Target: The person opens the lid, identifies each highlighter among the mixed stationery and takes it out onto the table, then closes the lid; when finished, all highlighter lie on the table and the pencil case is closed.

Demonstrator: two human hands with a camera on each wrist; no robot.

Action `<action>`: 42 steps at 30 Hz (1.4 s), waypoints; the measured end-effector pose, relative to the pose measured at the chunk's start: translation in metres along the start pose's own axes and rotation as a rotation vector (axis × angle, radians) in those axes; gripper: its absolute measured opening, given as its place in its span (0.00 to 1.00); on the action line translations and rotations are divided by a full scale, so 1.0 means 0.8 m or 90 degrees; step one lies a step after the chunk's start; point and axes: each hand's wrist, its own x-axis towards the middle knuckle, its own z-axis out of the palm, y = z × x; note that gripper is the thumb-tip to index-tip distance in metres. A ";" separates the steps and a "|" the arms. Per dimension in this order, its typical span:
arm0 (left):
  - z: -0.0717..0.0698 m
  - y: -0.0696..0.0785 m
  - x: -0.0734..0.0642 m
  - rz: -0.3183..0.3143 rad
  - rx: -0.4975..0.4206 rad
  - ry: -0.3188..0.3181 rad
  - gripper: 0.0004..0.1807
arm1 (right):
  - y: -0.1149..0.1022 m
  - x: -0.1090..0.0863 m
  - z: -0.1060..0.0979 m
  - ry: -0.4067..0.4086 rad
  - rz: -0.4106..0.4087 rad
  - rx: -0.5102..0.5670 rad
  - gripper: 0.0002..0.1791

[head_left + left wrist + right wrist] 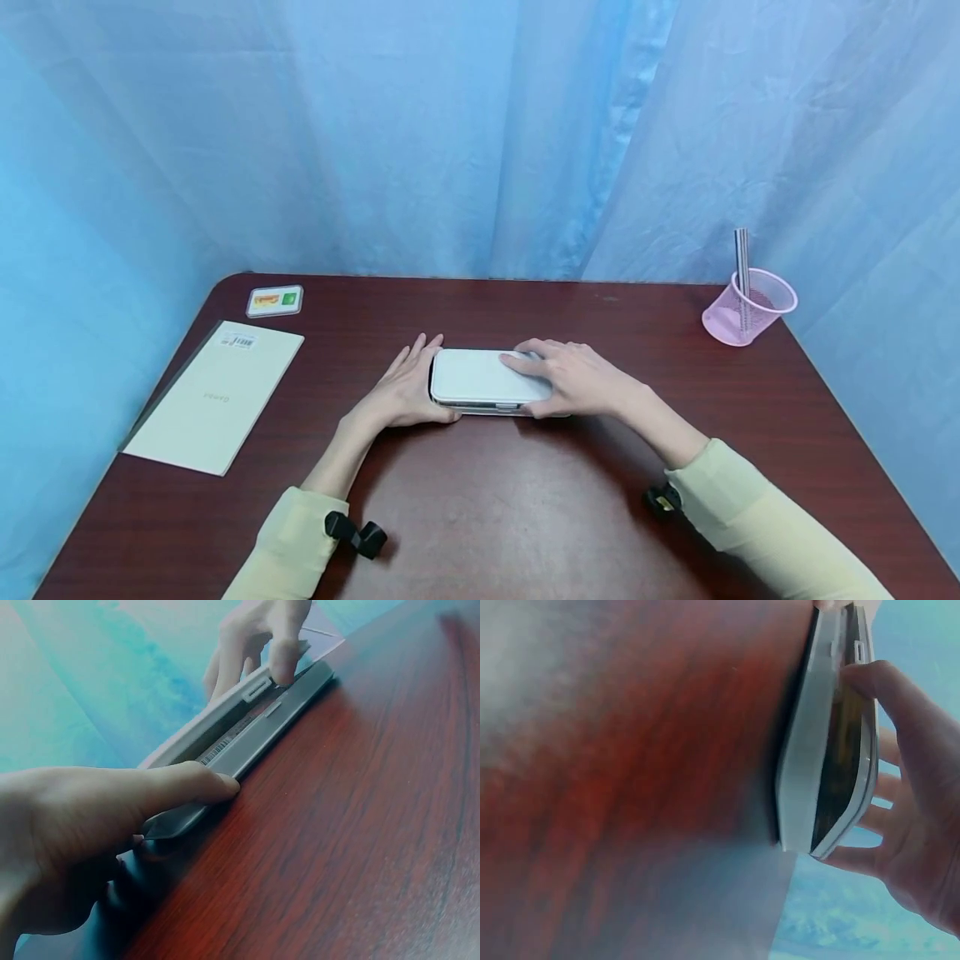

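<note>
A white hinged pencil case [487,377] lies on the table with its lid slightly raised. A dark gap shows along its front, between the lid [865,769] and the base [255,742]. My left hand [408,390] holds the case's left end, thumb along the front wall and fingers spread toward the back. At the right end, my right hand [573,377] grips the lid. Its thumb [874,679] sits at the lid's front edge by the catch, while the other fingers reach over the top and behind. A barcode [215,750] shows inside the gap.
On the left lies a pale notebook [217,396] with a dark spine, and a small clear-cased card [274,301] lies behind it. A pink mesh pen cup [723,321] holding slim sticks [742,262] stands at the back right. Blue curtains [420,142] hang behind the table.
</note>
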 end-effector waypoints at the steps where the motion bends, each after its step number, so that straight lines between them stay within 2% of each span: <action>1: 0.000 0.000 0.000 -0.001 0.000 -0.001 0.62 | 0.001 0.000 -0.002 -0.006 0.004 0.015 0.41; 6: 0.001 -0.002 0.000 -0.008 -0.004 -0.007 0.66 | 0.012 0.003 -0.012 -0.027 0.011 0.113 0.37; 13: 0.001 -0.003 -0.002 -0.033 -0.006 -0.022 0.70 | 0.036 0.008 -0.020 -0.021 -0.028 0.307 0.27; 18: 0.000 -0.003 -0.001 -0.031 0.018 -0.024 0.70 | 0.050 0.011 -0.028 -0.032 0.018 0.426 0.20; 24: -0.002 -0.002 -0.002 -0.018 0.016 -0.019 0.66 | 0.068 0.013 -0.036 -0.009 0.091 0.473 0.17; 29: -0.004 -0.002 -0.001 0.001 0.012 -0.005 0.59 | 0.087 0.016 -0.035 0.034 0.134 0.491 0.18; 33: -0.004 -0.001 -0.001 0.003 0.019 -0.001 0.57 | 0.097 0.020 -0.027 0.070 0.161 0.519 0.19; 38: -0.004 -0.001 -0.001 0.000 0.021 -0.003 0.57 | 0.103 0.026 -0.016 0.090 0.185 0.597 0.21; 42: -0.004 -0.001 0.000 0.002 0.019 -0.003 0.57 | 0.107 0.032 -0.010 0.102 0.190 0.608 0.21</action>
